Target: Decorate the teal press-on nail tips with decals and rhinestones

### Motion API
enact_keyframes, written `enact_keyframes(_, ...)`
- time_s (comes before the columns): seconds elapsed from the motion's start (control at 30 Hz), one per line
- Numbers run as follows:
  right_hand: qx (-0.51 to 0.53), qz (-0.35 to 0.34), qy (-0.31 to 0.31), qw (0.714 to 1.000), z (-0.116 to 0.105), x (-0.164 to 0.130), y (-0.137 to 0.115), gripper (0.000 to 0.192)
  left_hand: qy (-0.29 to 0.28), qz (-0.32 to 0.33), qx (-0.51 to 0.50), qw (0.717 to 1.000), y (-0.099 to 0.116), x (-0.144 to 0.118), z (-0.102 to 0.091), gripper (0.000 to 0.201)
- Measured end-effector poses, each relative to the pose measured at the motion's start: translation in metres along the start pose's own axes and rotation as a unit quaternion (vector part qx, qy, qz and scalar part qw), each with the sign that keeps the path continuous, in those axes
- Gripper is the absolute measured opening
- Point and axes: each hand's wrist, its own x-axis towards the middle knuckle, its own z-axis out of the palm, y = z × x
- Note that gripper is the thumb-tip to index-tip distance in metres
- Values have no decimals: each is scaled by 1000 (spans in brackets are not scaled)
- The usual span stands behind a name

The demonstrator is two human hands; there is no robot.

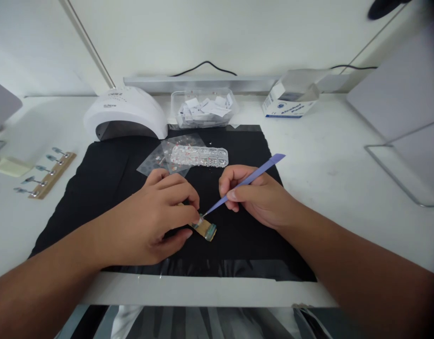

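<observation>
My left hand (163, 216) is closed around a small wooden strip (203, 228), fingers over its left part and thumb near its lower edge. A shiny teal piece, likely a nail tip (211, 231), sits at the strip's right end. Slim purple tweezers (252, 176) are pinched in my right hand (255, 195), slanting down to the left. Their tip meets a pale piece on the strip beside my left fingertips; its details are too small to make out. Just beyond the hands lies a clear compartment case (200, 156) of tiny gems, overlapping clear plastic sheets (155, 157).
A white nail lamp (126, 110) stands at the back left. Behind the black mat (100, 174) are a clear tub (202, 120) of white packets and an opened alcohol pads box (290, 101). At left, a wooden holder (56, 175) carries several nail tips on stands.
</observation>
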Motion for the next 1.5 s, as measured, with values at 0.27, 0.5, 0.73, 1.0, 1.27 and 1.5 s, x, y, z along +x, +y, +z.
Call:
enact_keyframes(0.27, -4, 6, 1, 1000, 0, 0, 0, 7, -1, -1, 4, 1000, 1, 0, 1, 16)
enact_keyframes(0.5, -7, 8, 3, 1000, 0, 0, 0, 7, -7, -6, 0, 1000, 1, 1, 1, 18)
enact_keyframes(0.73, -11, 12, 9, 1000, 1, 0, 0, 7, -1, -1, -13, 1000, 1, 1, 2, 15)
enact_keyframes(1.0, -17, 12, 10, 1000, 0, 0, 0, 7, 20, -20, -12, 1000, 2, 1, 3, 10)
enact_keyframes(1.27, -21, 15, 15, 1000, 1, 0, 0, 7, 39, -8, 11, 999, 1, 0, 5, 8)
enact_keyframes(1.5, -20, 15, 14, 1000, 1, 0, -2, 7, 29, 4, 2, 1000, 1, 1, 7, 7)
